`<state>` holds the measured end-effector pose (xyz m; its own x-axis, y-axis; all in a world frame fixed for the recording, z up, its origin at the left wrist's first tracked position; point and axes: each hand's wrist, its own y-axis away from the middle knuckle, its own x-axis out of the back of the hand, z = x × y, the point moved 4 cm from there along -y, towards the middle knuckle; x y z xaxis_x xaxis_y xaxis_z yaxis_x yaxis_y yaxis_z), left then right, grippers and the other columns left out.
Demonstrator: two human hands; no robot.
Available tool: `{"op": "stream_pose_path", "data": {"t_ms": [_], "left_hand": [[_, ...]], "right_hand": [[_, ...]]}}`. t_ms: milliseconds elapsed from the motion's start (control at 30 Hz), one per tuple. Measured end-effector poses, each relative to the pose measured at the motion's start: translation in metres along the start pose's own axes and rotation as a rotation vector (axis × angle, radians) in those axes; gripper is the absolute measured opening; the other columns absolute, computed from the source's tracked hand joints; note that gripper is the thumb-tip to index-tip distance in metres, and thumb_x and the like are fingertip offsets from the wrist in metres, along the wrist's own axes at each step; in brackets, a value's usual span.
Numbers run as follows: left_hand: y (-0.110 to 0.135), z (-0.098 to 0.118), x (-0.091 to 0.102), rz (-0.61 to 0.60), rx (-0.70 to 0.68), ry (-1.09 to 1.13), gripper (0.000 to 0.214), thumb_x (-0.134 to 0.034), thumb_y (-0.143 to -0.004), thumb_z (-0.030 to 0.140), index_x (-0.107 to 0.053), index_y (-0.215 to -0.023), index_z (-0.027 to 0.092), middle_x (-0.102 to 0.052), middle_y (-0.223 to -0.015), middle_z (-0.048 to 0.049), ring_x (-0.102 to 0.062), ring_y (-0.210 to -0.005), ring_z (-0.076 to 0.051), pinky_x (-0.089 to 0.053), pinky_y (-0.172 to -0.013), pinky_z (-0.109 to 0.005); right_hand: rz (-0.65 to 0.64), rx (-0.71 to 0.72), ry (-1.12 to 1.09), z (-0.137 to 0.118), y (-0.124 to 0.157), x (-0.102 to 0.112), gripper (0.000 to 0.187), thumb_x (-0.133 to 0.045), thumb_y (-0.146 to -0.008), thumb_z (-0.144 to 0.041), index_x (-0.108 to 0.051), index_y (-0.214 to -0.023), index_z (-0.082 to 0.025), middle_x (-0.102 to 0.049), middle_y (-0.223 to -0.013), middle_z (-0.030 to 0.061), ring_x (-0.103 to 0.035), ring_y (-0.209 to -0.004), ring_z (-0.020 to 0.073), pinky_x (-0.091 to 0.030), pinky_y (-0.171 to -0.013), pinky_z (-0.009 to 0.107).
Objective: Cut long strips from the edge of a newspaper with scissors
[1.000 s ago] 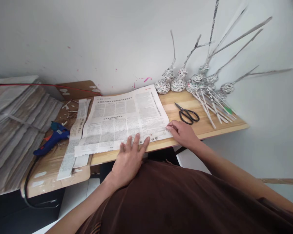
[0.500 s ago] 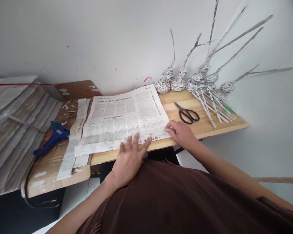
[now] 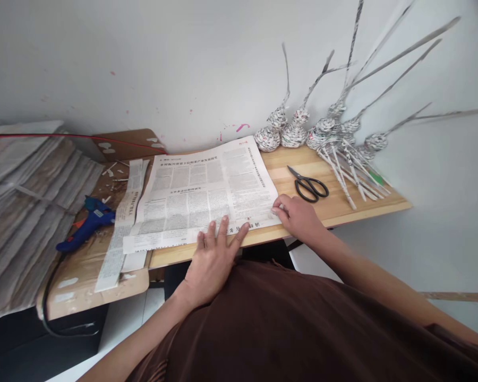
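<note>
A newspaper sheet (image 3: 199, 196) lies flat on the wooden table (image 3: 284, 159), its printing upside down to me. My left hand (image 3: 213, 260) rests on the sheet's near edge with fingers spread. At the near right corner, my right hand (image 3: 297, 215) pinches the paper between thumb and fingertips. Just beyond the right hand are black-handled scissors (image 3: 311, 189), lying by themselves on the wood. Cut newspaper strips (image 3: 121, 239) lie along the sheet's left side.
Woven paper gourd shapes (image 3: 292, 135) with long stems stand against the wall. Rolled paper sticks (image 3: 348, 178) lie before them. Left are a blue glue gun (image 3: 90, 225) with a black cord, a tall tied newspaper stack (image 3: 32, 212) and a brown board (image 3: 127, 144).
The view has shifted slightly, so everything appears a little farther right. Both hands keep their places on the newspaper's near edge, and nothing on the table has visibly moved.
</note>
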<state>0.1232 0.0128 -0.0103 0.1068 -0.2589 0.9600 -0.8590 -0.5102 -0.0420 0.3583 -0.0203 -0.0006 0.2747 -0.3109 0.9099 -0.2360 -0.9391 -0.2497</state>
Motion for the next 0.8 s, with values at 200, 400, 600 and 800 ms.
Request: {"op": "stream_pose_path", "data": {"t_ms": [200,400,600,800], "left_hand": [[-0.0004,0.0012,-0.0034,0.010,0.031,-0.039,0.096,-0.064,-0.089,0.029,0.002,-0.158,0.030,-0.029,-0.157,-0.0272,-0.042,-0.137,-0.046,-0.046,-0.100,-0.058],[0.0001,0.0015,-0.0039,-0.002,0.052,-0.074,0.099,-0.064,-0.090,0.032,0.009,-0.157,0.029,-0.032,-0.155,-0.0303,-0.043,-0.137,-0.043,-0.046,-0.102,-0.055],[0.0031,0.0003,-0.0062,-0.010,0.066,-0.072,0.095,-0.062,-0.091,0.038,0.003,-0.158,0.024,-0.033,-0.154,-0.0319,-0.040,-0.138,-0.045,-0.044,-0.105,-0.055],[0.0031,-0.0011,-0.0064,-0.052,0.068,-0.003,0.093,-0.067,-0.087,0.040,-0.010,-0.159,0.023,-0.023,-0.161,-0.0220,-0.034,-0.141,-0.046,-0.041,-0.109,-0.057]], "right_hand": [[0.004,0.004,0.019,-0.0030,0.0000,0.0006,0.009,-0.055,-0.091,-0.022,-0.063,-0.092,-0.019,-0.067,-0.078,0.0051,-0.056,-0.075,0.0216,-0.034,-0.068,0.029],[0.010,0.008,0.029,-0.0012,-0.0006,-0.0006,0.009,-0.055,-0.091,-0.024,-0.063,-0.092,-0.019,-0.066,-0.076,0.0047,-0.056,-0.074,0.0215,-0.034,-0.067,0.029],[0.007,0.013,0.034,-0.0004,-0.0020,-0.0019,0.010,-0.054,-0.090,-0.024,-0.063,-0.091,-0.020,-0.066,-0.075,0.0053,-0.056,-0.073,0.0224,-0.034,-0.066,0.030],[0.004,0.007,0.047,-0.0003,-0.0030,-0.0028,0.011,-0.053,-0.091,-0.025,-0.062,-0.092,-0.019,-0.066,-0.075,0.0059,-0.057,-0.073,0.0234,-0.034,-0.066,0.031]]}}
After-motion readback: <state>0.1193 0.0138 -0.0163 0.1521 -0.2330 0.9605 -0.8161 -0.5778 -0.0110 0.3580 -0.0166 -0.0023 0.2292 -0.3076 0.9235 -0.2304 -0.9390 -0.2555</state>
